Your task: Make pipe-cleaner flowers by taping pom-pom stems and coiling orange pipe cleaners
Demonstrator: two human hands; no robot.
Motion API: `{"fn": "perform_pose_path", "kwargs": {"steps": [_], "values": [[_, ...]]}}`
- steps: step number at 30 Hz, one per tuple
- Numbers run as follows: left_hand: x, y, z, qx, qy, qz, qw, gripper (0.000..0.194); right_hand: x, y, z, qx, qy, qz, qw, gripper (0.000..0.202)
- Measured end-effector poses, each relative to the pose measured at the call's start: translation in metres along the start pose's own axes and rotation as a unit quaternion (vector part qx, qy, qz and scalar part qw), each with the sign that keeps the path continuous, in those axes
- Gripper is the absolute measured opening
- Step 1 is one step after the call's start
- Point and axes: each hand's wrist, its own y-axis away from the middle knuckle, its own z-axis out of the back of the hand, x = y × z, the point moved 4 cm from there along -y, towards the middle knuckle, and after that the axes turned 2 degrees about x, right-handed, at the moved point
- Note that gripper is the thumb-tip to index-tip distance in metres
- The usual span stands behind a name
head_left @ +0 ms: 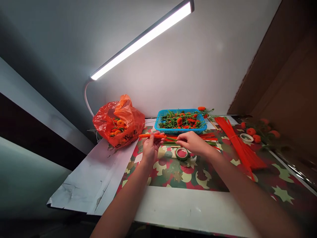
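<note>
Evidently, the green stem (pixel 171 138) between hands was best kept straight, pinched by the right hand (pixel 190 142), the orange coil (pixel 145 136) held by the left hand (pixel 150 147).

Much at the worktable (pixel 188 205) was covered, cropped or blurred.
The left hand's (pixel 150 150) thumb hid part of the orange coil (pixel 144 136), and what the right hand's (pixel 191 141) fingertips touched was too small to tell. The right hand also covered a stretch of the green stems (pixel 170 143). Both forearms (pixel 126 201) ran out at the lower edge. The red bag's (pixel 132 117) folds screened some flowers inside (pixel 119 127) and hid the lower end of the lamp's (pixel 143 41) neck; the top edge clipped the lamp's upper corner. To the right, loose orange flowers (pixel 257 138) sank into blur, the red strips (pixel 231 138) softened at their near ends, and the right edge cut off the cardboard panel (pixel 279 86).
</note>
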Motion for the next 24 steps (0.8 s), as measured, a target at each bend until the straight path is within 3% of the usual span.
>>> {"fn": "perform_pose_path", "kwargs": {"steps": [7,12,18,24], "values": [[0.006,0.005,-0.006,0.046,-0.031,-0.014,0.998,0.041,0.013,0.000,-0.006,0.001,0.012,0.023,1.000,0.021],[0.013,0.010,-0.012,0.089,-0.036,0.013,0.995,0.044,0.019,0.000,-0.008,0.002,-0.010,0.027,1.000,0.022],[0.005,0.002,-0.003,0.013,-0.020,-0.009,1.000,0.035,0.006,0.004,0.012,0.009,-0.009,0.001,1.000,0.023],[0.010,0.007,-0.009,0.047,-0.013,0.003,0.999,0.039,0.008,0.003,0.008,0.008,-0.007,0.008,1.000,0.025]]}}
